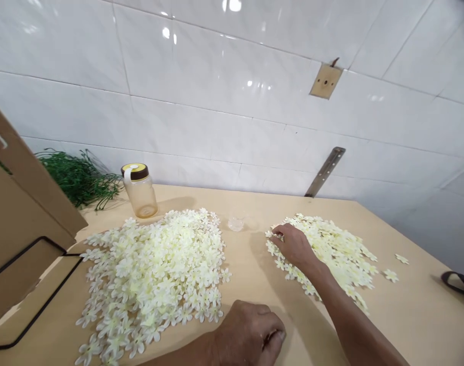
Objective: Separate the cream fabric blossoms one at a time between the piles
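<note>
My left hand rests near the front edge of the table, its fingers curled against the thumb. Whatever it may hold is hidden. Beside it on the left lies a large heap of white artificial flower petals, each shaped like a small five-petalled blossom with a pale yellow middle. Further right, my right hand reaches down to the left edge of a second, flatter pile of the same flowers. Its thumb and forefinger stand apart over the blossoms there. Between the two piles stands a small clear dish.
A clear bottle with a yellow and brown lid stands behind the left heap. Green artificial foliage, a cardboard box and a black wire frame occupy the left side. A black strap lies at the right edge. White tiles rise behind.
</note>
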A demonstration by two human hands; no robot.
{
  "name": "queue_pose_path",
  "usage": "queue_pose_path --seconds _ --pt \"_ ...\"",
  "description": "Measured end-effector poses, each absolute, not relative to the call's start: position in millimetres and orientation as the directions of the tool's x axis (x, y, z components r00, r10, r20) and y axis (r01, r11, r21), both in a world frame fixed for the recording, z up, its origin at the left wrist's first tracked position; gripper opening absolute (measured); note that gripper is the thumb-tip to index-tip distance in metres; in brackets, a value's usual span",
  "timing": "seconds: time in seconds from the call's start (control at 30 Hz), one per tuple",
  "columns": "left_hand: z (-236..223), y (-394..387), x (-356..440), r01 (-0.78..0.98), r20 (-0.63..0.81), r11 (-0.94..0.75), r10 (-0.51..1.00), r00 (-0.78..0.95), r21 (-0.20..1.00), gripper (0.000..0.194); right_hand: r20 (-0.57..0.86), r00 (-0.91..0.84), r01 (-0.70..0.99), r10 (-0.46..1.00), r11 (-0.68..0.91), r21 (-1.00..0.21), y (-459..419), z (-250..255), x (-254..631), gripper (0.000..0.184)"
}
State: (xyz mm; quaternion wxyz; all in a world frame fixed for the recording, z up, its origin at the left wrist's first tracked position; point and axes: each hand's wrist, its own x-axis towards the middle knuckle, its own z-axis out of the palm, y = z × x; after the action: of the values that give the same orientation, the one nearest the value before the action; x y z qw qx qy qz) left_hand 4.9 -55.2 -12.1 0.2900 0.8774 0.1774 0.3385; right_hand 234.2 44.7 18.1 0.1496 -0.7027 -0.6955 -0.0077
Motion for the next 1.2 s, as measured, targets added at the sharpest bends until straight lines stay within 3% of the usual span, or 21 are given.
queue_pose_path --seconds 0.3,0.47,0.6,0.73,0.87,1.03,1.2 --pt "3 -45 -1 0.219 0.262 -0.496 0.725 0.637 0.840 0.021 0.299 0.158 0.956 0.941 -0.070 -0.285 16 27 241 0.019" --pt "3 -31 -1 0.231 0.160 -0.320 0.836 0.525 0.919 0.022 0.460 0.116 0.872 0.880 0.131 -0.472 11 34 221 0.018" --pt "4 -27 3 0.134 -0.021 -0.050 0.879 0.477 0.990 0.027 0.365 0.068 0.721 0.929 0.206 -0.661 2 25 196 0.022" --pt "8 -24 11 -0.037 -0.203 0.241 0.881 0.427 0.970 0.041 0.306 -0.031 0.617 0.952 0.259 -0.743 -7 14 176 0.020" --pt "12 -18 18 -0.218 -0.295 0.405 0.866 0.404 0.888 0.043 0.316 -0.086 0.593 0.945 0.303 -0.746 -11 13 170 0.013" --pt "15 -3 25 -0.275 -0.354 0.468 0.856 0.376 0.840 0.047 0.376 -0.094 0.576 0.922 0.358 -0.734 -10 14 174 0.015" --pt "10 6 30 -0.259 -0.323 0.422 0.880 0.348 0.869 0.042 0.321 -0.086 0.482 0.943 0.321 -0.815 -6 11 179 0.018"
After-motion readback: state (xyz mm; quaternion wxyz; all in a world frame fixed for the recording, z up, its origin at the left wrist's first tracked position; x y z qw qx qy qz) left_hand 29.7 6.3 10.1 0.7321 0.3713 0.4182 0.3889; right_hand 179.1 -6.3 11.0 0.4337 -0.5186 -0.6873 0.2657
